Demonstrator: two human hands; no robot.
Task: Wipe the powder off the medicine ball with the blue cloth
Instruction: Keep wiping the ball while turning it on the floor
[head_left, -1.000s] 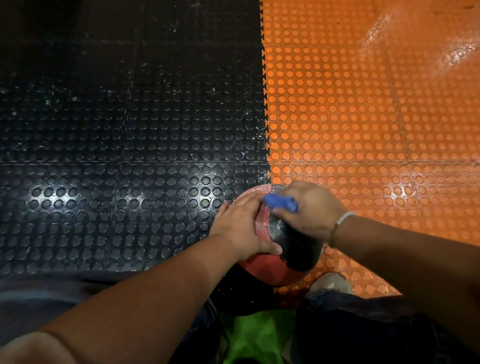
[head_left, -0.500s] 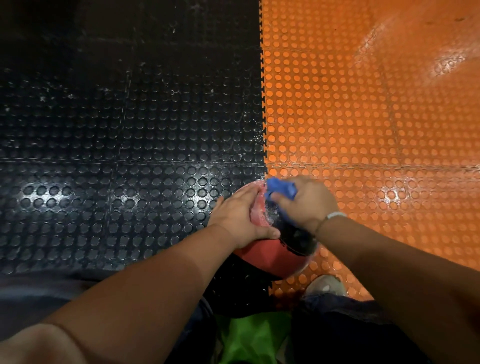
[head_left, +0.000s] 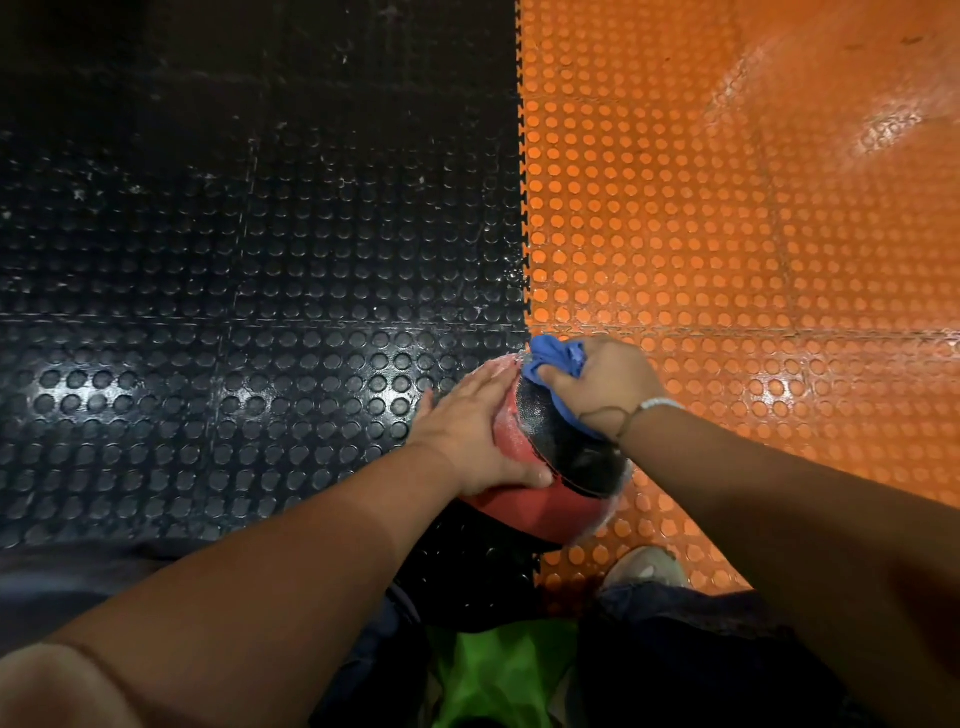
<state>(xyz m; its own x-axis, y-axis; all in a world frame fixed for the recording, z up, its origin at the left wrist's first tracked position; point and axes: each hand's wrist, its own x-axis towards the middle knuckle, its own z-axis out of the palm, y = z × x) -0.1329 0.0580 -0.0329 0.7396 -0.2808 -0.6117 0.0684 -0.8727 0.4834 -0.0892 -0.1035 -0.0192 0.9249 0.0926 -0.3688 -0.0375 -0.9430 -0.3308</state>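
Low in the middle of the view, on the floor: a round red-and-black textured rubber medicine ball (head_left: 524, 506), set right across the toothed seam (head_left: 522, 208) between black studded rubber floor tiles (head_left: 234, 312) on the left and orange studded rubber floor tiles (head_left: 727, 260) on the right.

Flat against its left flank, the left hand (head_left: 467, 431), fingers straight and close together, thumb laid over the near red panel. Pressing only, curled round nothing.

On the ball's far right shoulder, the right hand (head_left: 602, 384), clenched round a bunched blue cloth (head_left: 553, 358), the wad pushed onto the black panel just by the far rim. Smears of white powder (head_left: 506, 366) along that rim beside the cloth, and more on the near right edge. A thin white bracelet (head_left: 660, 402) at the right wrist.

Just behind the ball's near edge, a light-coloured shoe toe (head_left: 644, 566) on orange tile, with dark trouser legs (head_left: 675, 623) and a strip of bright green fabric (head_left: 498, 670) at the bottom border.

Beyond the ball, a wide stretch of studded floor in both colours, up to the top border. Leftward, black tiles out to the frame edge. Rightward, orange tiles with patches of glare.
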